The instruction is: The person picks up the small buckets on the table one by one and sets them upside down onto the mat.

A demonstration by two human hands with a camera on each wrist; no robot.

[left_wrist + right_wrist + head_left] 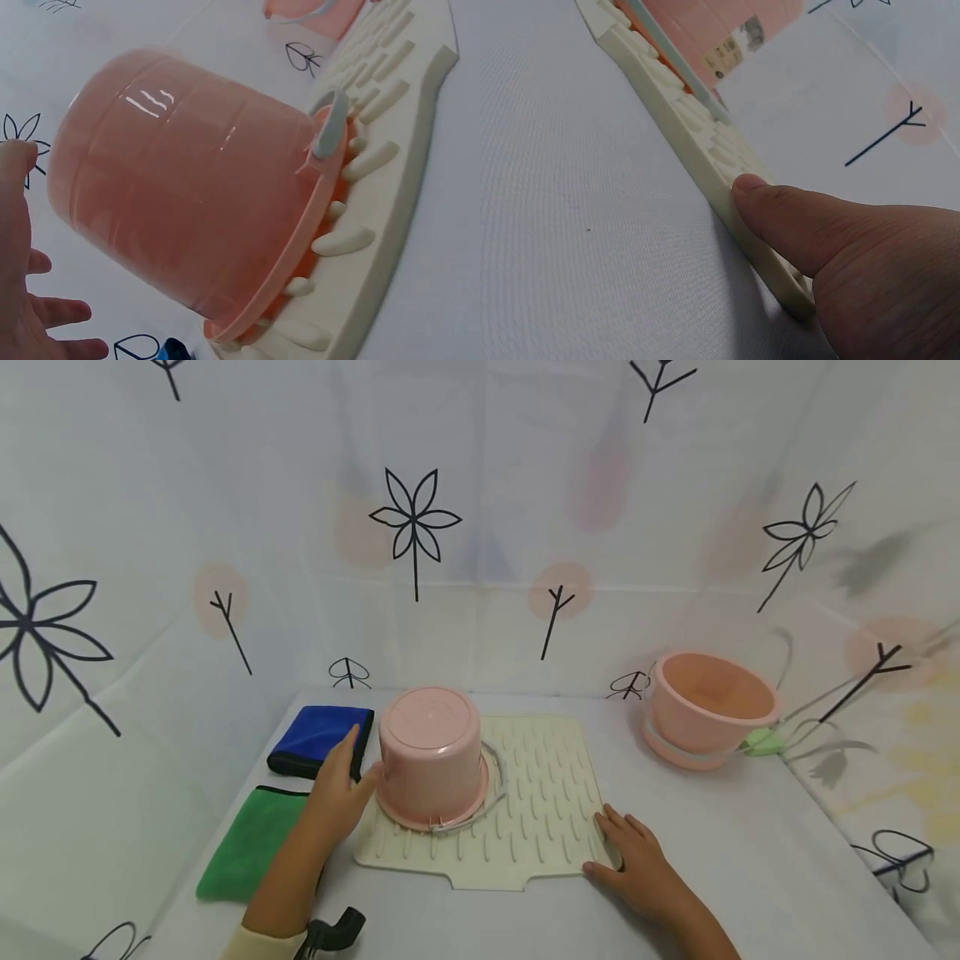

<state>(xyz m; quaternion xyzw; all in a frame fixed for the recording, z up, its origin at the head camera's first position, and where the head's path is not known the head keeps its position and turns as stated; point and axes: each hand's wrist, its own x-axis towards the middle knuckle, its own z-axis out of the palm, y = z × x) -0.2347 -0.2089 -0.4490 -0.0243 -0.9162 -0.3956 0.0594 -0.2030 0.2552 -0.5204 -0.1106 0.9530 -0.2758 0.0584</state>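
Note:
A pink bucket (430, 752) stands upside down on a cream draining mat (551, 793) with raised ridges, its grey handle (498, 785) lying round the rim on the right. My left hand (341, 789) is at the bucket's left side, fingers spread and thumb pointing toward its wall. In the left wrist view, those fingers (60, 311) stay apart from the bucket (187, 187). At the mat's front right corner rests my right hand (637, 868), its fingers extended along the right edge. The right wrist view shows its thumb (761, 199) lying on the mat's front edge (697, 161).
A blue cloth (318, 735) and a green cloth (251, 847) lie to the left. Back right stands a second pink bucket (697, 727), upright, beside a small green thing (763, 742). A black curved object (337, 931) is near my left wrist. Patterned fabric hangs behind.

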